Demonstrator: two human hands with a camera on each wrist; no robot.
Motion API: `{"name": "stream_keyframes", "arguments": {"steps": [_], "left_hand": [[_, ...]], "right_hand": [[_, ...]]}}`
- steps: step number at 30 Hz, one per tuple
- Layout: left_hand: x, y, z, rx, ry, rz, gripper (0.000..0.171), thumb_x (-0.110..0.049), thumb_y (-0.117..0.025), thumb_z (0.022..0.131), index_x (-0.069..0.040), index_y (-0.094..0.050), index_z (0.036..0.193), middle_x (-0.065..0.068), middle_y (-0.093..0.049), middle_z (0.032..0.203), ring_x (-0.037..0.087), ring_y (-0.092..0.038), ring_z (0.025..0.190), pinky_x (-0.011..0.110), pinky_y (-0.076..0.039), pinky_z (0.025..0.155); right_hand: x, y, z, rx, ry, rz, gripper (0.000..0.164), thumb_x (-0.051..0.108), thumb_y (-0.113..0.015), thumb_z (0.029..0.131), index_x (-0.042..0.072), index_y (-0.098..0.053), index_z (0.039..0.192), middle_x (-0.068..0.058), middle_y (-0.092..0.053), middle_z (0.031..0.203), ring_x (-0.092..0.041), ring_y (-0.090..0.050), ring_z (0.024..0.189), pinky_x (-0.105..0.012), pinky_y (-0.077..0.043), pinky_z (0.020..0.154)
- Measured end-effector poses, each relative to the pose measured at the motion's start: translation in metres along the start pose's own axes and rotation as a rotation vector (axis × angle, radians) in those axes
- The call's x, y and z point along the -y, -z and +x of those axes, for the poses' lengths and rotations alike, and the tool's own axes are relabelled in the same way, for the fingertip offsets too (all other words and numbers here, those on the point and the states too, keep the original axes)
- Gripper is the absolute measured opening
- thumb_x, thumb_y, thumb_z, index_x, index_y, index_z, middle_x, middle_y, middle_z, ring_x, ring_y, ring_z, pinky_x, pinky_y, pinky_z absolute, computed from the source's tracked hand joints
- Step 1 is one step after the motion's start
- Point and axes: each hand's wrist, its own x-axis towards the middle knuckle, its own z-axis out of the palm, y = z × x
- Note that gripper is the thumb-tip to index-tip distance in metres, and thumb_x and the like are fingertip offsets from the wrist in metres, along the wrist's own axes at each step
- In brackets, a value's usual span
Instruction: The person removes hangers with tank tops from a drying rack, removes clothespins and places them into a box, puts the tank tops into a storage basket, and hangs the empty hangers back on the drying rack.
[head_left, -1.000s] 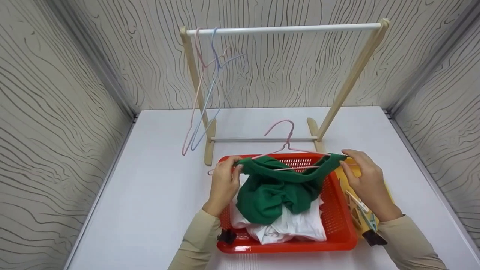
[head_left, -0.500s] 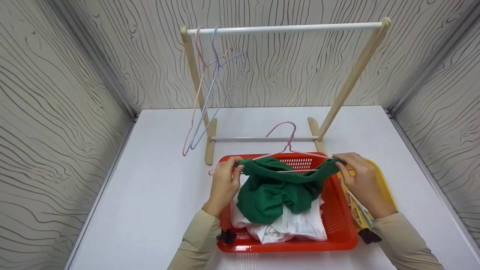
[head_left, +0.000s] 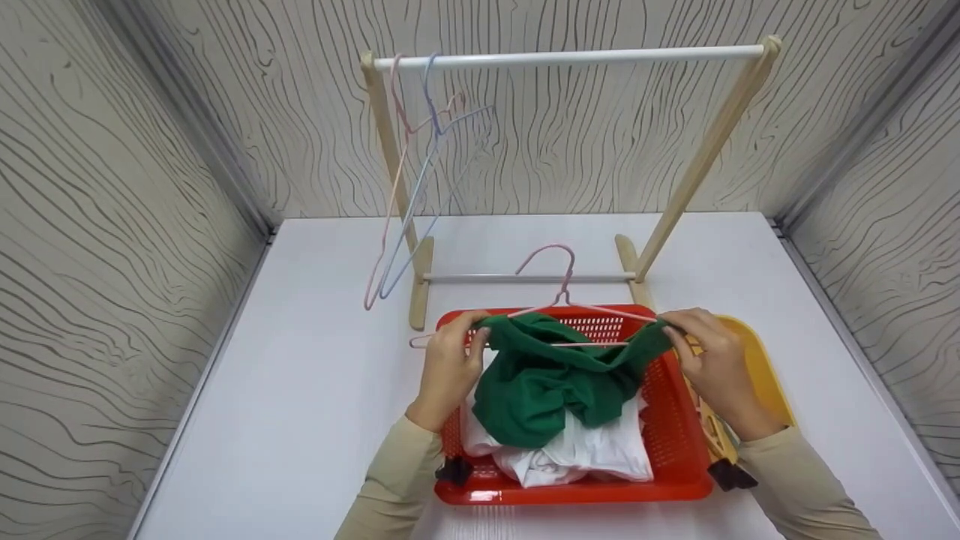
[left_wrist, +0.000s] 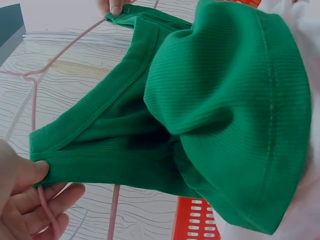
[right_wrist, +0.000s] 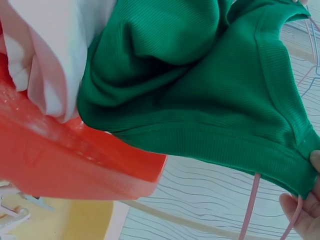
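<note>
A green ribbed tank top [head_left: 555, 394] is stretched by its straps over a pink hanger [head_left: 564, 292], its lower part bunched on white clothes [head_left: 607, 450] inside a red basket [head_left: 585, 493]. My left hand [head_left: 446, 367] pinches the left strap; in the left wrist view the thumb [left_wrist: 35, 170] presses the cloth, and the hanger's end runs past the fingers. At the other strap, my right hand [head_left: 712, 367] pinches the green cloth between thumb and fingers. The right wrist view shows only part of that hand, beside the pink wire [right_wrist: 251, 205]. The hanger's hook points up, unsupported.
Behind the basket stands a wooden rack with a white rail [head_left: 570, 58]. A pink hanger [head_left: 397, 195] and a blue hanger [head_left: 420, 195] hang at its left end. A yellow basket [head_left: 761, 367] with clothespins stands at the right, partly under my right arm.
My right hand has moved left and slightly down with the right strap, drawing it in. The hanger has slid a little left. My left hand has hardly moved.
</note>
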Motion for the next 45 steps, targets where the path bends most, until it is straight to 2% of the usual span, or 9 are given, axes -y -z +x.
{"name": "stream_keyframes", "arguments": {"steps": [5,9,11,16,18,27,36,45], "left_hand": [[-0.001,-0.002,0.001,-0.005,-0.029,-0.039,0.015,-0.006,-0.061,0.093,-0.001,-0.064,0.106,0.013,-0.073,0.101,0.022,-0.071,0.089,0.032,-0.059,0.083],[-0.002,-0.002,0.002,-0.01,-0.034,-0.061,0.015,-0.006,-0.061,0.092,-0.001,-0.064,0.106,0.014,-0.073,0.101,0.021,-0.071,0.088,0.032,-0.059,0.082],[-0.003,-0.002,0.002,-0.009,-0.028,-0.069,0.015,-0.006,-0.061,0.092,-0.001,-0.064,0.106,0.014,-0.072,0.1,0.021,-0.07,0.087,0.032,-0.059,0.082],[-0.003,-0.003,0.002,0.0,-0.011,-0.076,0.014,-0.006,-0.059,0.093,-0.002,-0.063,0.105,0.013,-0.072,0.1,0.021,-0.069,0.087,0.033,-0.059,0.084],[-0.002,-0.003,0.002,-0.001,-0.012,-0.081,0.013,-0.006,-0.059,0.094,-0.001,-0.063,0.105,0.013,-0.072,0.1,0.021,-0.069,0.088,0.034,-0.058,0.085],[-0.001,-0.004,0.002,-0.014,-0.03,-0.098,0.013,-0.006,-0.058,0.094,0.0,-0.063,0.105,0.013,-0.072,0.098,0.021,-0.068,0.088,0.037,-0.057,0.085],[0.002,0.001,0.002,-0.012,-0.012,-0.132,0.014,-0.004,-0.058,0.094,0.002,-0.062,0.106,0.016,-0.07,0.1,0.023,-0.067,0.088,0.037,-0.058,0.086],[0.008,0.004,0.003,-0.04,-0.004,-0.136,0.014,-0.003,-0.058,0.093,0.002,-0.061,0.106,0.016,-0.07,0.101,0.025,-0.067,0.092,0.037,-0.057,0.09]], "right_hand": [[0.002,-0.001,-0.001,-0.002,0.007,0.024,0.015,-0.004,-0.07,0.082,-0.003,-0.071,0.097,-0.013,-0.07,0.088,-0.016,-0.063,0.081,0.004,-0.039,0.087],[0.003,-0.003,-0.001,0.002,0.018,0.032,0.013,0.0,-0.069,0.084,-0.003,-0.071,0.097,-0.013,-0.069,0.088,-0.017,-0.063,0.081,0.004,-0.039,0.088],[0.003,-0.003,0.0,0.005,0.012,0.032,0.015,-0.004,-0.07,0.081,-0.003,-0.071,0.096,-0.013,-0.069,0.088,-0.012,-0.063,0.083,0.004,-0.039,0.088],[0.003,-0.002,0.0,0.012,-0.012,0.045,0.027,-0.016,-0.073,0.071,-0.003,-0.072,0.095,-0.014,-0.07,0.087,0.016,-0.054,0.091,0.005,-0.039,0.086],[0.002,-0.001,0.001,0.007,-0.008,0.051,0.028,-0.017,-0.073,0.07,-0.004,-0.072,0.095,-0.015,-0.071,0.086,0.022,-0.05,0.094,0.005,-0.039,0.086],[0.002,0.002,0.002,-0.038,0.06,0.031,0.033,-0.019,-0.075,0.064,-0.003,-0.074,0.093,-0.015,-0.073,0.085,0.021,-0.051,0.095,0.004,-0.039,0.088],[-0.015,0.017,-0.001,-0.061,-0.051,0.0,0.021,-0.018,-0.071,0.073,-0.006,-0.071,0.09,-0.019,-0.072,0.085,0.031,-0.047,0.093,0.007,-0.038,0.082],[-0.03,0.027,-0.018,-0.059,-0.129,-0.037,0.021,-0.02,-0.069,0.073,-0.011,-0.069,0.092,-0.025,-0.07,0.087,0.034,-0.043,0.093,0.009,-0.037,0.078]]}}
